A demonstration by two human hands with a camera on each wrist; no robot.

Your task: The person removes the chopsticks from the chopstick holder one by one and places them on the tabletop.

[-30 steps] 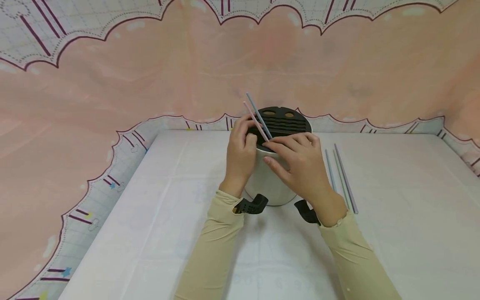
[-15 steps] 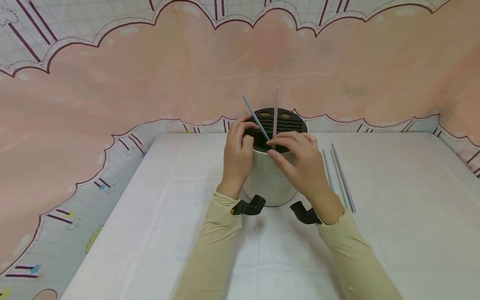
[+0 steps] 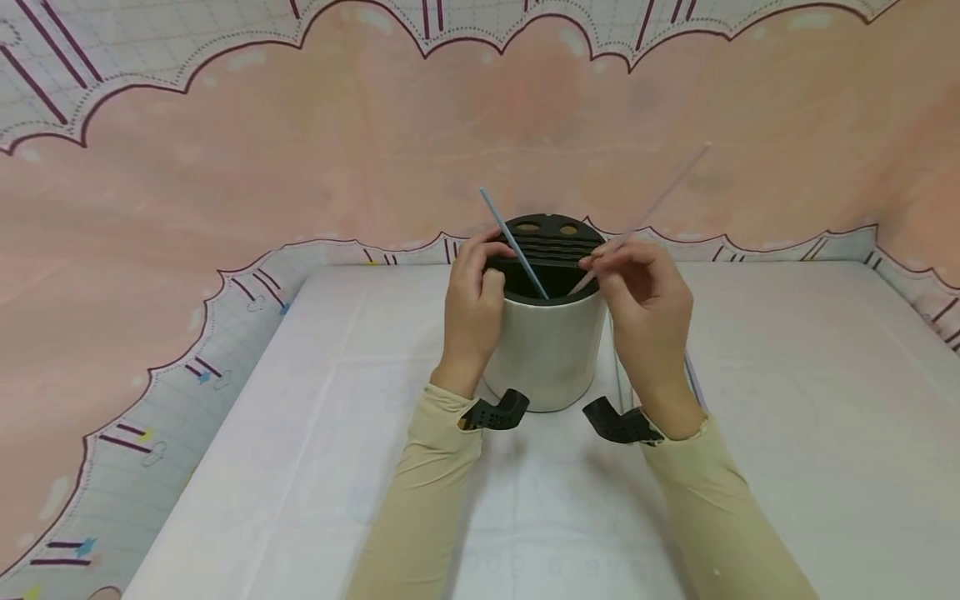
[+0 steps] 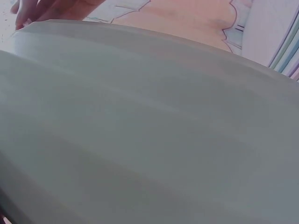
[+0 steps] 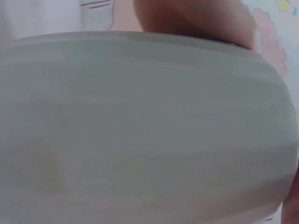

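Observation:
A white round knife holder (image 3: pixel 551 350) with a black slotted top (image 3: pixel 555 240) stands upright on the table. My left hand (image 3: pixel 472 308) grips its left side, fingers at the top rim. A blue straw (image 3: pixel 510 235) leans left out of the large front opening. My right hand (image 3: pixel 652 317), at the right rim, pinches a pink straw (image 3: pixel 671 187); this slants up to the right, its lower end in the same opening. The holder's wall (image 4: pixel 149 116) fills most of the left wrist view, and in the right wrist view the wall (image 5: pixel 140 116) hides most of the work.
More straws (image 4: pixel 286 49) lie on the table to the right of the holder, partly hidden behind my right hand in the head view. White cloth (image 3: pixel 810 400) covers the table. A patterned pink curtain (image 3: pixel 375 150) rises behind it.
My right hand has moved right along the rim with the pink straw, which swung from leaning left, through upright, to leaning right. The blue straw and left hand stay nearly in place.

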